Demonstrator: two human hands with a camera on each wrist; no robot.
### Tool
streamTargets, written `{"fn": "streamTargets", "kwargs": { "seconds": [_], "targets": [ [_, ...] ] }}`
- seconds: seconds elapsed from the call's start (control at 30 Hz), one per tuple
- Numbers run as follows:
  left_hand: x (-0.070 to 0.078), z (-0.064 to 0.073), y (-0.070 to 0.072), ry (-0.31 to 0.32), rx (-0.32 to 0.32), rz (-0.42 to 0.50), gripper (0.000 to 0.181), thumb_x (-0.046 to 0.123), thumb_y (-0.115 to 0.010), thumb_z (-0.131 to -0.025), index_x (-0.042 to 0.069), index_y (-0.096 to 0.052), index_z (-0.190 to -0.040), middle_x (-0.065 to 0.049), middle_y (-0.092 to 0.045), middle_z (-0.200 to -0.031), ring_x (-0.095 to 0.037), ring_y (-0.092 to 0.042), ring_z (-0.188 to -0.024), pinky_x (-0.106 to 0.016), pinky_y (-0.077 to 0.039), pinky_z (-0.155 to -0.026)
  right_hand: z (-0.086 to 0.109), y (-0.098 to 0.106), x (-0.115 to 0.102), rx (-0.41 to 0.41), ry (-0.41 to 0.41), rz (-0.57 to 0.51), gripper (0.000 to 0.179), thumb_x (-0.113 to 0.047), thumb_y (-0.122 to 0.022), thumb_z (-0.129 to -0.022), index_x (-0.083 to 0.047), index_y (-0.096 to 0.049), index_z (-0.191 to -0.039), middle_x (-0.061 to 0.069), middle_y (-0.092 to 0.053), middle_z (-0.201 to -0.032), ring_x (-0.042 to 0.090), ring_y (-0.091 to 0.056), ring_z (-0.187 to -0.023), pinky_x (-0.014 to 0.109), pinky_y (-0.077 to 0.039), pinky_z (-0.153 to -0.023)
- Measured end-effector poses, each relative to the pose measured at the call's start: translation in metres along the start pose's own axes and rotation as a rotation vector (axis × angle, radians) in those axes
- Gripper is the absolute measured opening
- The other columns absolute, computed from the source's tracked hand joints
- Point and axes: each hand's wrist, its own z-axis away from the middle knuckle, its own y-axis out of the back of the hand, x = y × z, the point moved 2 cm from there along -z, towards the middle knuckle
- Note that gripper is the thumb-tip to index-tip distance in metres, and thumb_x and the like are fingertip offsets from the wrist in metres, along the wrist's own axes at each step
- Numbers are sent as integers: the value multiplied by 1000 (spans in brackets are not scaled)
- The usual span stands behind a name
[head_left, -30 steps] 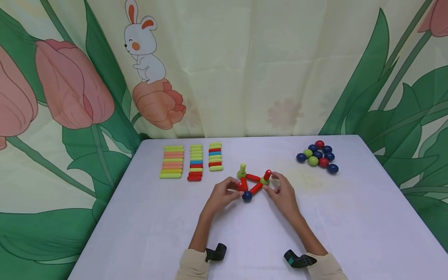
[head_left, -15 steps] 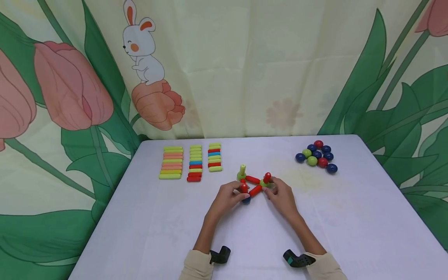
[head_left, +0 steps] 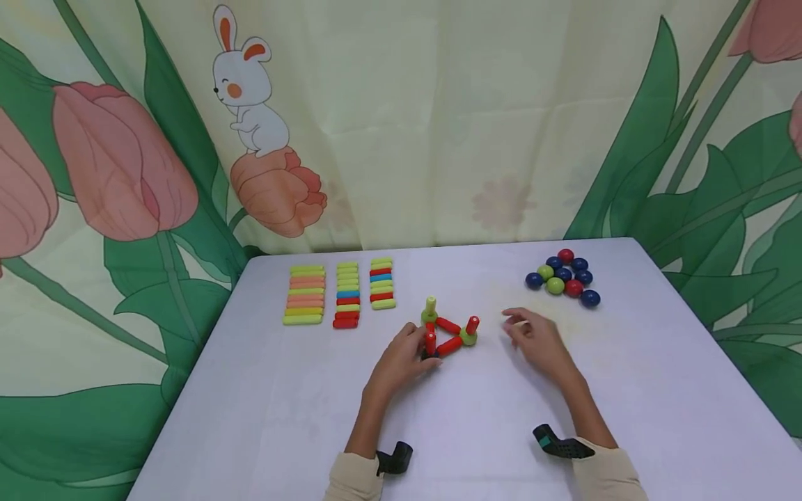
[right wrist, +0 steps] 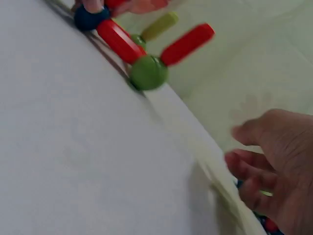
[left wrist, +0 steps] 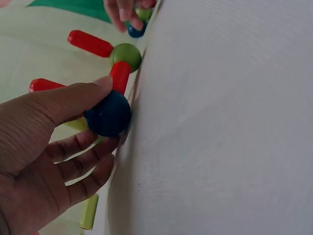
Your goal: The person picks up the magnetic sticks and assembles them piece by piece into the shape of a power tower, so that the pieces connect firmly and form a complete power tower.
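A triangle of red rods (head_left: 449, 346) joined by balls lies on the table. A green ball (head_left: 468, 337) forms its right corner, another green ball (head_left: 429, 316) the back one, and a dark blue ball (left wrist: 108, 115) the near one. Upright rods rise from the corners: a red rod (head_left: 473, 324) at right, a light green rod (head_left: 430, 305) behind and a red rod (head_left: 430, 342) in front. My left hand (head_left: 396, 360) grips the near corner, thumb and fingers around the blue ball. Off to the right, my right hand (head_left: 540, 344) hovers with loosely bent fingers and holds nothing.
Three columns of coloured rods (head_left: 303, 295) lie at the back left of the white-covered table (head_left: 476, 431). A cluster of red, blue and green balls (head_left: 563, 275) sits at the back right. A printed curtain (head_left: 407, 139) hangs behind.
My right hand has let go of the right corner and moved right, away from the triangle. My left hand stays at the near corner, whose red rod has tipped upright.
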Motion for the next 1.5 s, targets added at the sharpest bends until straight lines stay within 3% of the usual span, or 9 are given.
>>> {"fn": "streamTargets", "kwargs": {
  "seconds": [0.1,0.2,0.33,0.53,0.7,0.9,1.07,1.3,1.5],
  "targets": [
    [-9,1,2,30,-8,77,54,28,-80,-82,10,-58,-127,-2,-52,-107,-13,-51,-93,-22,-53,-74,-2,33,22,326,-53,101,36,-16,-60,-97,-4,-58,-131,19,-59,-117,22,-61,-76,19,-46,-60],
    [-19,1,5,42,-18,143,53,22,-78,-84,8,-55,-130,-4,-53,-116,-16,-52,-100,-29,-55,-83,-2,54,43,474,-168,183,47,-20,-58,-97,-7,-49,-142,21,-45,-139,26,-57,-82,18,-41,-64],
    [-27,-1,6,31,-41,187,50,21,-75,-86,7,-55,-129,-5,-55,-119,-18,-52,-103,-33,-55,-88,-1,68,70,461,-310,209,58,-22,-53,-100,-10,-33,-152,19,-23,-158,31,-56,-95,25,-42,-72],
    [-27,-2,3,19,-69,217,48,23,-77,-84,8,-58,-127,-6,-55,-120,-18,-53,-106,-33,-56,-87,-9,75,86,437,-367,163,56,-18,-56,-98,-9,-37,-150,23,-39,-151,43,-40,-136,57,-39,-106],
    [-22,-1,-2,-33,-91,205,44,22,-77,-85,7,-60,-122,-6,-57,-117,-18,-53,-104,-30,-55,-85,-11,75,88,452,-450,135,55,-20,-58,-97,-8,-40,-148,25,-49,-143,44,-43,-133,60,-35,-108],
    [-18,-4,-3,-50,-92,231,45,23,-77,-85,10,-57,-123,-5,-59,-115,-19,-54,-104,-32,-54,-87,-9,76,87,510,-475,59,53,-24,-58,-97,-4,-41,-143,26,-53,-137,41,-48,-127,51,-43,-102],
    [-18,-8,-2,8,-69,299,57,21,-76,-85,17,-48,-134,-5,-59,-127,-20,-56,-114,-35,-55,-92,-8,79,84,605,-494,-47,53,-31,-58,-96,-8,-43,-142,18,-55,-135,23,-58,-100,17,-47,-68],
    [-20,-8,-2,21,-70,302,50,21,-74,-88,13,-55,-134,-6,-63,-122,-23,-56,-116,-41,-51,-98,-8,63,56,677,-272,-24,48,-28,-64,-94,-8,-52,-136,15,-53,-122,-2,-42,-71,8,-36,-60],
    [-21,-6,-4,-20,-86,321,50,20,-73,-88,12,-55,-134,-6,-63,-123,-24,-56,-118,-41,-49,-101,-14,35,19,507,-12,-141,44,-17,-71,-90,0,-58,-129,15,-52,-115,-5,-52,-63,7,-43,-54]
  ]
}}
